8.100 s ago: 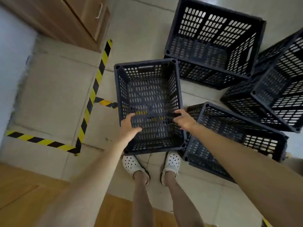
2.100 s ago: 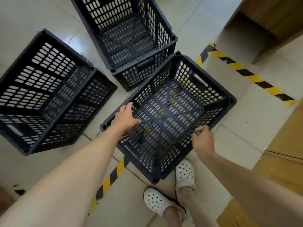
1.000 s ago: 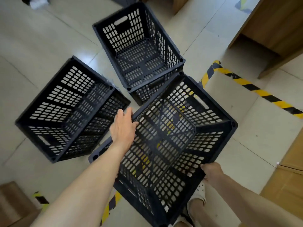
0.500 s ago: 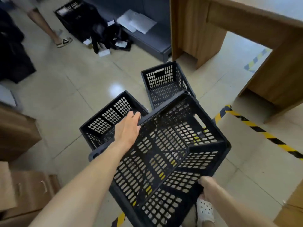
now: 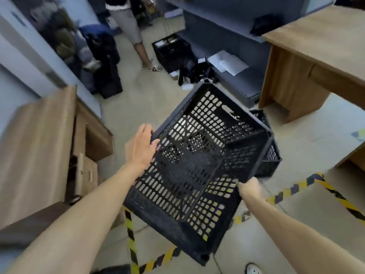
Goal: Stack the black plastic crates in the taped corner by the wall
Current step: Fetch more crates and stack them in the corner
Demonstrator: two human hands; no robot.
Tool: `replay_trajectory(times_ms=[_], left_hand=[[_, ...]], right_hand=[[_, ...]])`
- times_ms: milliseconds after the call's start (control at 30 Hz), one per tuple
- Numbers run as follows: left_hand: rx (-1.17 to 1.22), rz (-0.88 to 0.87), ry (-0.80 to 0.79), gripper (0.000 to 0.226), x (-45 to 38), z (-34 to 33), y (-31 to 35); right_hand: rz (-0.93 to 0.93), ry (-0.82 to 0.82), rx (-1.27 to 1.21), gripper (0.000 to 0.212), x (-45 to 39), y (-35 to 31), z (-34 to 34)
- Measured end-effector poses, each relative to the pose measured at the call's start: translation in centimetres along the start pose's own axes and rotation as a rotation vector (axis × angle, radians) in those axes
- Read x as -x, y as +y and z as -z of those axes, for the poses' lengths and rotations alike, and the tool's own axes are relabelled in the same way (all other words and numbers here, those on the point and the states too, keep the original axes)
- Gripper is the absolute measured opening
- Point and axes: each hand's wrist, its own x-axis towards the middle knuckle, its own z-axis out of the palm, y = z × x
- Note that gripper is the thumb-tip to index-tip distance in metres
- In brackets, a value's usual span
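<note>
We hold one black crate (image 5: 199, 167) off the floor, tilted, its open mouth turned up toward us; our left hand (image 5: 141, 148) is clamped on the rim at the left wall, fingers hooked over the edge and inside, while our right hand (image 5: 249, 189) is closed on the rim at the near right wall, so both grips are shut on the same crate; below the grips, the yellow-and-black tape (image 5: 292, 191) runs over the floor, one strip under the left forearm and more strips beneath and to the right of the right grip.

To do this step well, we judge that we should level the crate first, so that its weight sits evenly between the two grips; then turn it square to the taped lines and lower it straight down, keeping the fingers on the outside of the rim at the end so they are not pinched; the left fingers reaching inside the wall are the risk here.

Counting outward: one crate in our grips; one second crate (image 5: 270, 153) on the floor just beyond the right grip, partly hidden behind the held one; one further dark crate (image 5: 171, 52) well beyond both grips, beside a standing person (image 5: 130, 26), and whether it belongs to the task we cannot tell; one wooden desk (image 5: 316, 56) far to the right.
</note>
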Motion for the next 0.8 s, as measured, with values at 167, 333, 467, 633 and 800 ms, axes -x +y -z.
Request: replay_trajectory(times_ms=[167,333,467,633,800], left_hand=[[-0.085,0.214,0.153,0.018,3.3,9.0,-3.9],[0.066,0.504,0.221,0.015,8.1,14.8,-8.0],[0.058,0.726,0.24,0.013,14.8,18.3,-10.7],[-0.118,0.944,0.269,0.02,24.5,20.2,-12.9],[-0.163,1.209,0.323,0.016,35.9,21.0,-13.4]], right_hand=[[0.271,0.011,0.087,0.036,4.0,-7.7,-0.9],[0.542,-0.08,0.162,0.033,9.0,-14.9,-2.7],[0.782,-0.222,0.239,0.024,13.7,-17.8,-4.9],[0.935,-0.371,0.387,0.019,19.3,-17.9,-9.2],[1.054,-0.562,0.606,0.032,25.3,-15.4,-15.9]])
